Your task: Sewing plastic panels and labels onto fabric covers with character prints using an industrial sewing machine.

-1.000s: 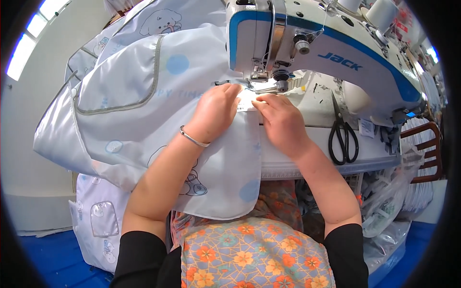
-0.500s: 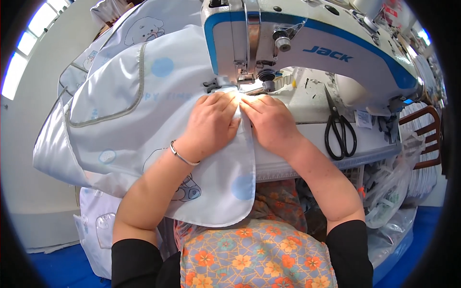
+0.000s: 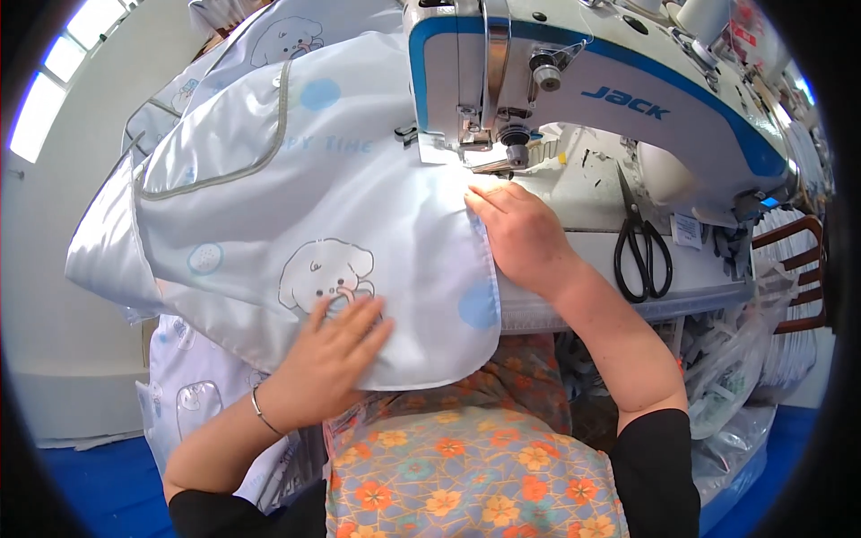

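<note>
Fabric: pale blue-white glossy printed cloth with cartoon dog motifs and grey piping (image 3: 296, 215) is spread across the sewing table, from the needle area at 12 o'clock down over the table edge to the lap at 6 o'clock.
Left hand: left hand (image 3: 334, 354) is laid flat on the cloth's lower hem at 7 o'clock, fingers spread apart, nothing gripped; a thin silver bracelet (image 3: 260, 412) is worn at the wrist.
Right hand: right hand (image 3: 523, 235) is pressed palm-down on the cloth's right edge just below the presser foot (image 3: 495, 164), fingers held together and extended.
Change: half a second earlier both hands were bunched side by side at the needle; the left hand has since been drawn back to the near hem, while the right has been kept by the foot.
Meaning: judged from this, a seam run has been finished or paused, and the cloth is being smoothed and re-set.
Machine: white and blue industrial sewing machine (image 3: 628, 99) is seen at 1 o'clock.
Scissors: black-handled scissors (image 3: 640, 242) are lying on the table at 3 o'clock, apart from both hands.
</note>
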{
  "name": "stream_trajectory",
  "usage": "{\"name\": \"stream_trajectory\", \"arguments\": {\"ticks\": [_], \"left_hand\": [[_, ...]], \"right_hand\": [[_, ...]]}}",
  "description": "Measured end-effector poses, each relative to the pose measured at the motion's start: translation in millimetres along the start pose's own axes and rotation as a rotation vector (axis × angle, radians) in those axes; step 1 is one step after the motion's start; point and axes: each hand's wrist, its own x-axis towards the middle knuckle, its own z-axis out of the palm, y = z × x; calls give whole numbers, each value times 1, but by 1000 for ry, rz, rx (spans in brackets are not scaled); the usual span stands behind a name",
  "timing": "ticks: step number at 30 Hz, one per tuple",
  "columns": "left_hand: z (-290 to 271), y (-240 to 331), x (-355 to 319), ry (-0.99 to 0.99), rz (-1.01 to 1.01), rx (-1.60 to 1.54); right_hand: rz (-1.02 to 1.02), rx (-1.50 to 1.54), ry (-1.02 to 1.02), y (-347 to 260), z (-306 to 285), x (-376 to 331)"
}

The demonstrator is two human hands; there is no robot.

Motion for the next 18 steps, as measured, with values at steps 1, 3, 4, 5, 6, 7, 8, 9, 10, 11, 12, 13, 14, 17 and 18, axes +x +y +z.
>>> {"name": "stream_trajectory", "arguments": {"ticks": [1, 3, 4, 5, 6, 7, 8, 9, 10, 11, 12, 13, 14, 17, 18], "left_hand": [[7, -6, -8, 64, -36, 175], [19, -13, -17, 129, -76, 351], [22, -15, -19, 186, -97, 334], [23, -17, -19, 298, -71, 329], [23, -20, -17, 327, -70, 342], [22, -21, -16, 264, -129, 333], [20, -24, -14, 279, -137, 371], [17, -27, -12, 312, -147, 409], [15, -30, -10, 312, -179, 396], [14, -35, -7, 309, -162, 398], [12, -40, -4, 316, -167, 385], [12, -46, -1, 322, -172, 371], [11, -52, 2, 349, -153, 377], [7, -69, 11, 375, -148, 330], [6, -74, 14, 363, -154, 329]], "right_hand": [[9, 2, -10, 0, 0, -1], [-27, 6, 24, -1, 0, -3], [-32, 1, 19, -2, -1, -4], [-19, 15, 19, -2, -1, -4], [-17, 30, 22, -3, 0, -5], [-11, 27, 20, -3, 0, -5], [-10, 35, 28, -3, 0, -5], [-6, 46, 35, -4, 0, -5], [-9, 47, 35, -4, 0, -5], [-1, 52, 35, -4, 0, -6], [9, 58, 35, -4, 0, -5], [8, 58, 33, -4, 0, -6], [16, 65, 28, -4, 0, -5], [27, 71, 17, -4, 1, -5], [28, 76, 13, -3, 1, -5]]}}
